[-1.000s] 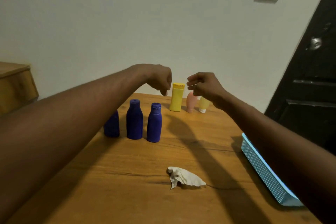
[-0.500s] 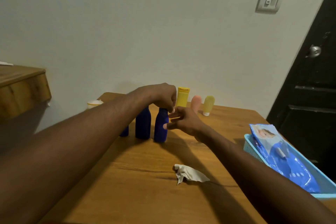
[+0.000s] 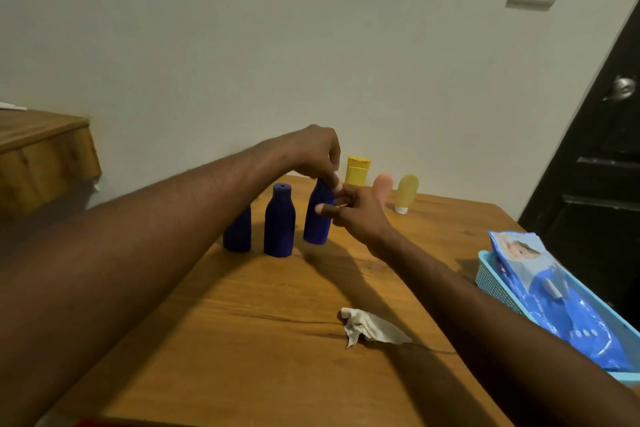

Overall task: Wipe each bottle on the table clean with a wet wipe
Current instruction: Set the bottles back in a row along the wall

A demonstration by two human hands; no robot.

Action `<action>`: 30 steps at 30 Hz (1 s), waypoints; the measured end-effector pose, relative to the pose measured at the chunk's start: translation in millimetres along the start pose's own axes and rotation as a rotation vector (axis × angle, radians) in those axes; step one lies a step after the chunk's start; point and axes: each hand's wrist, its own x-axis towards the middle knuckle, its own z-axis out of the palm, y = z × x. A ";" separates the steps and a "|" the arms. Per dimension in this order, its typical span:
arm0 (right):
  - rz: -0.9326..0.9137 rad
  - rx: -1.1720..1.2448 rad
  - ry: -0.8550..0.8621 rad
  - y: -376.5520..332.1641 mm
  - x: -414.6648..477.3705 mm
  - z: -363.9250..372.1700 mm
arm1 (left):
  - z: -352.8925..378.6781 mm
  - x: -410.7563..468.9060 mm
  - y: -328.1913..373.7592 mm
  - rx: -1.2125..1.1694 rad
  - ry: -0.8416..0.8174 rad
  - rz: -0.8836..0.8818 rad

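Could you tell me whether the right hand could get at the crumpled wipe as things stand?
Probably yes: the wipe lies in the open on the table, but the right hand must first release the rightmost blue bottle it holds.

Dim, warm light; soft forearm shadows

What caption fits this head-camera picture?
Left hand and right hand hold a dark blue bottle; a crumpled wipe lies on the wooden table.

Both arms reach forward, left hand [image 3: 317, 152] curled downward, right hand [image 3: 358, 217] half-curled just beneath it
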 end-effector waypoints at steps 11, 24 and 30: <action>-0.023 -0.086 0.156 5.5 92.0 5.5 | -11.6 53.3 -24.0 -0.024 0.199 -0.038; 0.054 -0.145 0.160 47.1 132.6 25.9 | 20.4 91.5 -56.4 0.034 0.078 -0.126; 0.075 -0.158 0.160 48.3 132.0 23.9 | 24.7 90.7 -50.8 0.070 0.035 -0.141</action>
